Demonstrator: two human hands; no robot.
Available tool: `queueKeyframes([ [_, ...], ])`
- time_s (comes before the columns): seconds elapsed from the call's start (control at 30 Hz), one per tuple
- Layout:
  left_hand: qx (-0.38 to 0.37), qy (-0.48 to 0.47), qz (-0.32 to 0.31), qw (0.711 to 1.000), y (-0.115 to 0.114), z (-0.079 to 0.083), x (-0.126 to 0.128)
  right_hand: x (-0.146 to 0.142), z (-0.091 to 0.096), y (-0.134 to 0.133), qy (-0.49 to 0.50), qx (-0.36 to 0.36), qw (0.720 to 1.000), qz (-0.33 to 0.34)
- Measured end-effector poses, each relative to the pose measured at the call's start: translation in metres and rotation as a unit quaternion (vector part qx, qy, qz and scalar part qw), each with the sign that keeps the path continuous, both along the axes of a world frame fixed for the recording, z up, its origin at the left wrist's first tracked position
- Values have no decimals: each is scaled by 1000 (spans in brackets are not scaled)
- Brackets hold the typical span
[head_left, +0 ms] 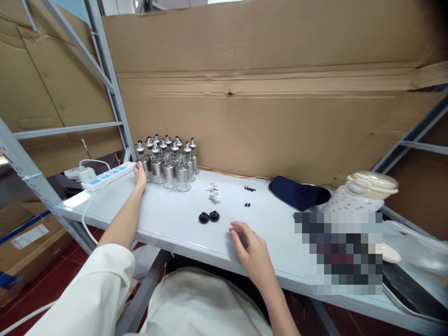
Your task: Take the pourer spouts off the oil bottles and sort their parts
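Note:
Glass oil bottles (pixel 182 175) with steel sleeves stand close together at the back left of the table, most with pourer spouts. My left hand (pixel 140 177) is at the leftmost bottle (pixel 146 163), its fingers curled against the side and partly hidden. My right hand (pixel 250 247) rests near the table's front edge, empty, with fingers loosely bent and apart. Ahead of it lie two black round caps (pixel 209 217). Beyond those are two clear and silver spout pieces (pixel 214 197). Farther right sit small black plugs (pixel 247 205) and thin black pieces (pixel 249 189).
A white power strip (pixel 110 176) with a plugged cable lies at the left end. On the right are a dark blue cloth item (pixel 299 192), a dotted white cup with a lid (pixel 360 193), a blurred patch and a dark phone-like slab (pixel 413 289). Cardboard (pixel 262 126) walls the back.

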State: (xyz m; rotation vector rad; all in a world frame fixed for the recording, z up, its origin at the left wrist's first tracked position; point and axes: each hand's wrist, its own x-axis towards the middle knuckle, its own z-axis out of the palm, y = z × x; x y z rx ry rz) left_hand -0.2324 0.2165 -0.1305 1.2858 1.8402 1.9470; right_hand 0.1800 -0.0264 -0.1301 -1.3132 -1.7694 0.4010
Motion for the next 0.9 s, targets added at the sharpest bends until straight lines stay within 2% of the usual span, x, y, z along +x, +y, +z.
queueKeyframes([
  [0.03,5,-6,36,999,-4,4,6,0,0,0,0,0,1000,1],
  [0.1,46,71,50,995,-13,15,21,0,0,0,0,0,1000,2],
  [0.2,133,238,21,962,-26,33,50,0,0,0,-2,-4,1000,2],
  [0.3,169,355,-50,918,-34,44,83,0,0,0,0,-9,1000,4],
  [0.43,134,448,-151,871,-36,40,109,0,1,0,6,-2,1000,6],
  [0.57,131,503,-153,840,-32,32,111,0,2,0,3,-5,1000,6],
  [0.63,144,508,-148,836,-33,35,112,0,1,1,0,-12,1000,8],
  [0.73,172,487,-155,842,-45,49,127,0,0,1,-5,-11,1000,6],
  [0.83,203,448,-149,858,-79,61,152,0,-1,2,-9,3,1000,3],
  [0.9,206,420,-145,872,-109,59,165,0,0,2,-14,12,1000,4],
])
